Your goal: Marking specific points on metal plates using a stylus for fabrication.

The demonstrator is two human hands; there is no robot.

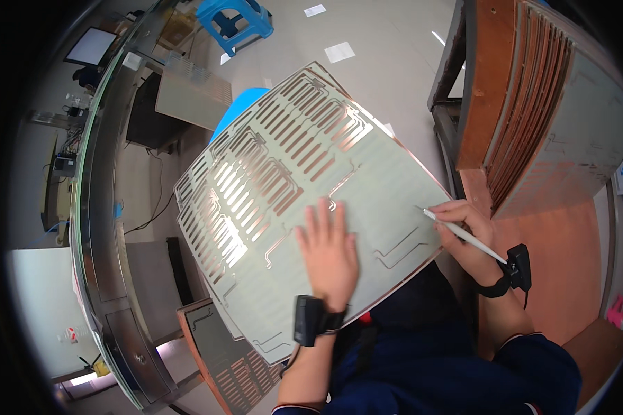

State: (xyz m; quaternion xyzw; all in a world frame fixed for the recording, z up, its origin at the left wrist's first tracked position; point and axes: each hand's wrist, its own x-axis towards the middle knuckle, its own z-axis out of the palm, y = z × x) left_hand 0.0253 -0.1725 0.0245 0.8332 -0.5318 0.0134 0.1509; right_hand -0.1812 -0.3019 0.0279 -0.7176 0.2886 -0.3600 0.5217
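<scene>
A large pale grey-green circuit panel (pixel 387 187) with shiny copper strips and traces lies tilted in front of me, its near edge by my lap. My left hand (pixel 330 245) rests flat on its near middle, fingers stretched out and spread. In my right hand (pixel 467 228), at the panel's right edge, a slim white pen-like tool (pixel 467 237) with a thin dark tip is gripped. Its tip is at the panel's bare right part; whether it touches the surface I cannot tell. Another sheet edge shows under the panel's left side. Both wrists wear black strapped devices.
A stack of copper-edged panels (pixel 533 104) leans upright at the right, above a copper-coloured board (pixel 547 270). More panels stand low at the left (pixel 235 360). A metal-edged bench (pixel 104 228) runs along the left. Behind are a blue stool (pixel 235 21) and floor papers.
</scene>
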